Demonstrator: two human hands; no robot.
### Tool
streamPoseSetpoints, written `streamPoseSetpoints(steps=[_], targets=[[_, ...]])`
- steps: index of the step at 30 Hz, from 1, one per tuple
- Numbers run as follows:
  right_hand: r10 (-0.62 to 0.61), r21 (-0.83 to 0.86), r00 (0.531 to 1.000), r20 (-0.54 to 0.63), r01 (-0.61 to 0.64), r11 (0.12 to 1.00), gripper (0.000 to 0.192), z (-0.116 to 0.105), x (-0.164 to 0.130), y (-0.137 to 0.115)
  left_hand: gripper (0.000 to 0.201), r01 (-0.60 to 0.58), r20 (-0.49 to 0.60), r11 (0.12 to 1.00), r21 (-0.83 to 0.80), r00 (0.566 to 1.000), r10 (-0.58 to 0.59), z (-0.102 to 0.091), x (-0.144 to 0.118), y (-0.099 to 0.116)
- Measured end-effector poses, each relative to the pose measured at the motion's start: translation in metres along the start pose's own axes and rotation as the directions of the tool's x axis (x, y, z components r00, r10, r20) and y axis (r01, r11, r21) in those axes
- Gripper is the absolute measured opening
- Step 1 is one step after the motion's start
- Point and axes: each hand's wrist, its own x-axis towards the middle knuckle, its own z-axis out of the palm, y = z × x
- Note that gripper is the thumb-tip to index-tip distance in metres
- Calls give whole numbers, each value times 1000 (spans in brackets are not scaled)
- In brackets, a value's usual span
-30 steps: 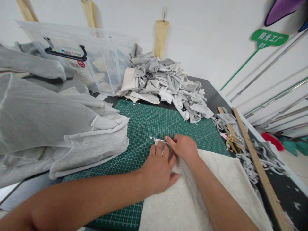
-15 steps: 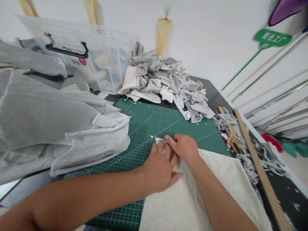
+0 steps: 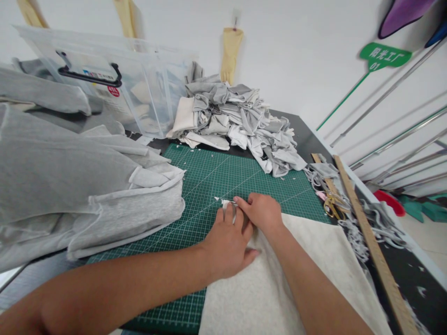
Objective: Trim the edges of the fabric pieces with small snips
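A cream fabric sheet [image 3: 314, 260] lies on the green cutting mat [image 3: 216, 177], its far left corner under my hands. My left hand [image 3: 226, 246] rests flat on that corner with fingers spread, holding nothing. My right hand [image 3: 261, 211] is just behind it, fingers closed at the fabric's edge. A thin shiny metal tip [image 3: 233, 203] pokes out past the index finger; the rest of that tool is hidden. Small white snippets [image 3: 220, 200] lie by the corner.
Folded grey garments [image 3: 70, 186] are stacked at the left, overlapping the mat. A heap of grey and white cloth pieces [image 3: 233, 111] and a clear plastic box [image 3: 139, 79] stand at the back. Gold scissors [image 3: 331, 204], a wooden ruler [image 3: 370, 242] and fabric strips [image 3: 380, 223] lie at the right edge.
Both hands keep their place at the fabric's corner; only the camera has shifted slightly.
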Motion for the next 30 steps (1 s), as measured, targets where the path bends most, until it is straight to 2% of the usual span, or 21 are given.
streamPoseSetpoints(steps=[11,30], targets=[[-26,32,999,-34,27,999,65,1,-1,3,73,-3,7,1000,4,1000,3,1,0,0],[-16,42,1000,-21,17,999,64,1,-2,2,73,-5,1,1000,3,1000,5,-1,0,-1]])
